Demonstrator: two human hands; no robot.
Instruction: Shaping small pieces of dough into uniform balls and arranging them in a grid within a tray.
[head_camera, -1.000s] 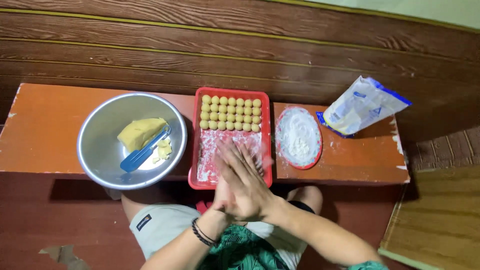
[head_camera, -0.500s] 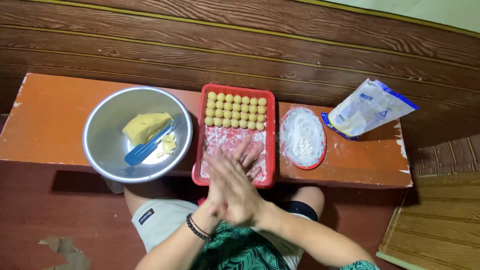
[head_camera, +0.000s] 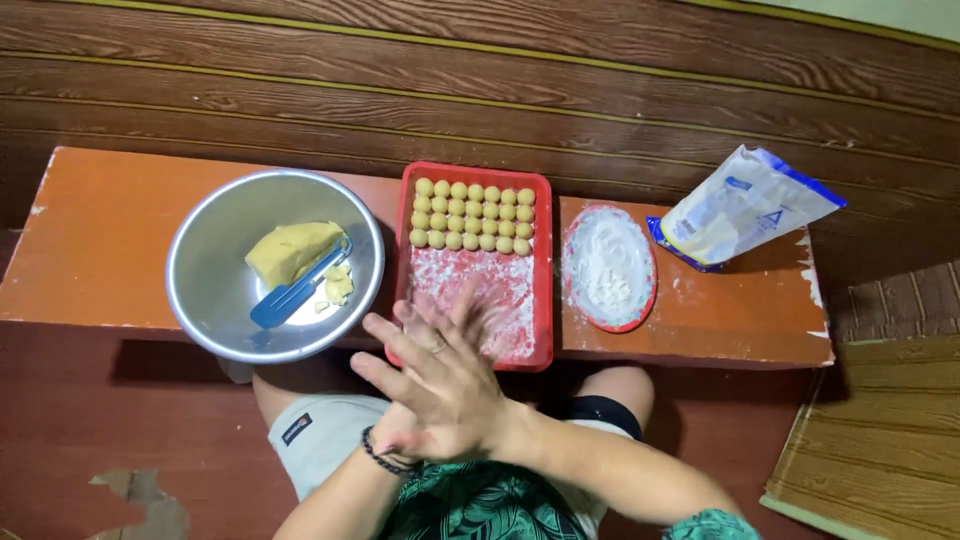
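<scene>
left hand (head_camera: 400, 435) hidden under right hand (head_camera: 440, 385)

The right hand (head_camera: 440, 385) lies over the left hand (head_camera: 405, 440), so whatever sits between the palms is hidden. The fingers blur and cover the near edge of the red tray (head_camera: 545, 300). Both forearms run off the frame's bottom.

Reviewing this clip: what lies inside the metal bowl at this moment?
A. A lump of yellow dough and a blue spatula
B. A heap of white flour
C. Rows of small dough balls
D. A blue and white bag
A: the metal bowl holds a lump of yellow dough with a blue spatula lying against it; the dough balls sit in the red tray.
</scene>
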